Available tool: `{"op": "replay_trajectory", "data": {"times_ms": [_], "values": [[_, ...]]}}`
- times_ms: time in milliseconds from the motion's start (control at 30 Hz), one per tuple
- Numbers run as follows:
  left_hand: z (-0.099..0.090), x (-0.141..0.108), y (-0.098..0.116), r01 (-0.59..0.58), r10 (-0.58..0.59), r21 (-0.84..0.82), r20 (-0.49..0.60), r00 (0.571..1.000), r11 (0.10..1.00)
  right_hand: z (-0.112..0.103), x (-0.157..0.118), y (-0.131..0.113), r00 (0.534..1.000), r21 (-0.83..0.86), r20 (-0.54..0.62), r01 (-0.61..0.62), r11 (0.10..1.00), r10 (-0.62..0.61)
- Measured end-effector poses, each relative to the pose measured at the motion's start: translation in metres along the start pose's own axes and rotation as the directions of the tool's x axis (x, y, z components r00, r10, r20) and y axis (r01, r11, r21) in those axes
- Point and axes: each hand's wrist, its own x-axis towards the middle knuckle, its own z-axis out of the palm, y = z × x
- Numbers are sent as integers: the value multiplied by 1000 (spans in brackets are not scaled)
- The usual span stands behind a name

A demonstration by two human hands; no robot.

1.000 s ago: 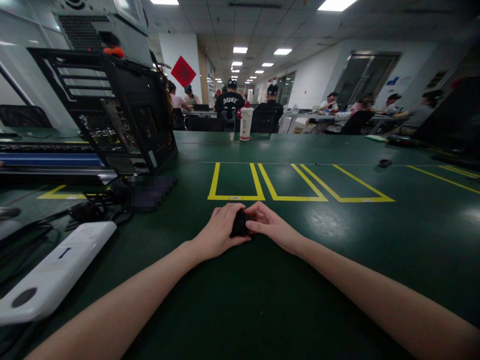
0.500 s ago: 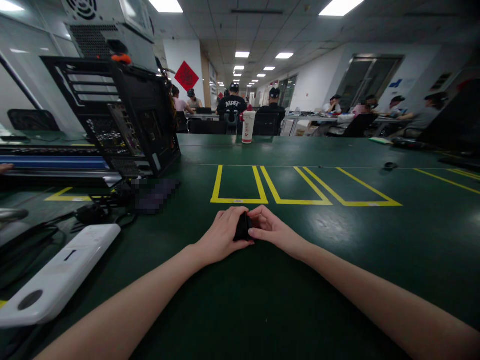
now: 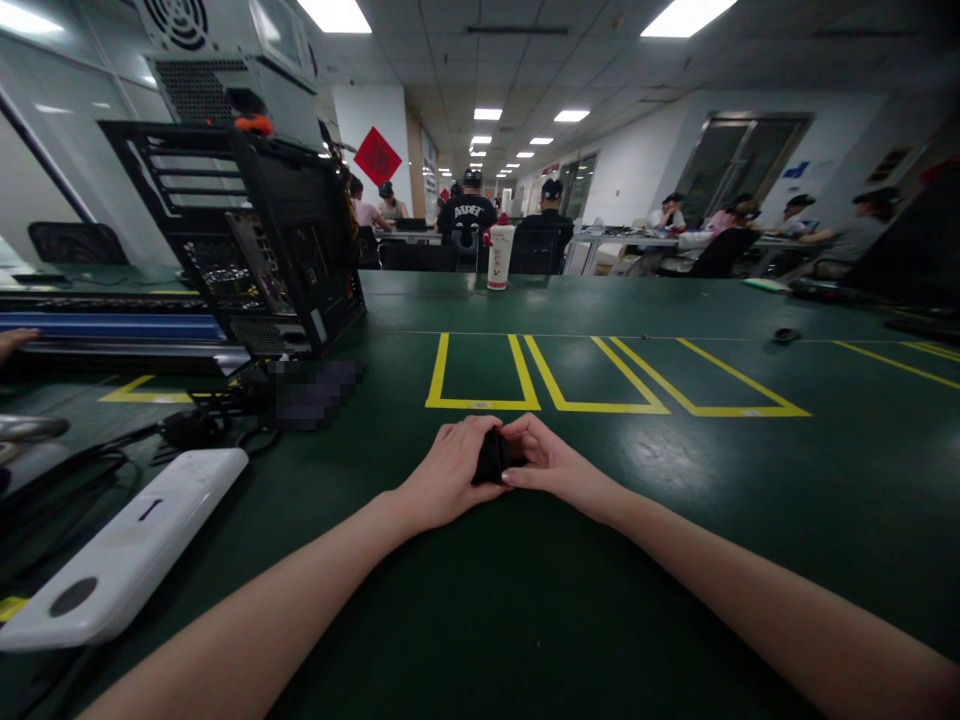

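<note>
A small black object (image 3: 491,458) sits between my two hands, low over the green table (image 3: 480,600); its kind I cannot make out. My left hand (image 3: 454,465) is wrapped round its left side, fingers over the top and thumb along the near edge. On the other side my right hand (image 3: 547,462) grips it with bent fingers and thumb, the thumb tip at its lower right. The fingers hide much of the object. Just beyond the hands lie yellow tape outlines (image 3: 484,405) on the table top.
A white device (image 3: 127,550) and black cables lie at the left. Behind them stands an open black computer case (image 3: 292,240) with a grey unit on top. A white and red cup (image 3: 499,258) is at the table's far edge. Another person's hand (image 3: 15,340) shows far left.
The whole view has shifted slightly, with things appearing a little further right. Both hands stay round the black object, whose visible dark face has turned a little.
</note>
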Motion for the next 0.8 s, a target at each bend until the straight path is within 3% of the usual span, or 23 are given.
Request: {"op": "replay_trajectory", "data": {"times_ms": [200, 500, 800], "values": [[-1, 1, 1, 6, -6, -10, -3, 1000, 1000, 2, 0, 2, 997, -33, -71, -39, 999, 36], [3, 0, -3, -11, 11, 0, -20, 1000, 1000, -2, 1, 4, 1000, 22, 6, 30, 999, -30], [6, 1, -3, -2, 2, 0, -38, 999, 1000, 2, 2, 2, 993, 2, -102, -51, 999, 51]]}}
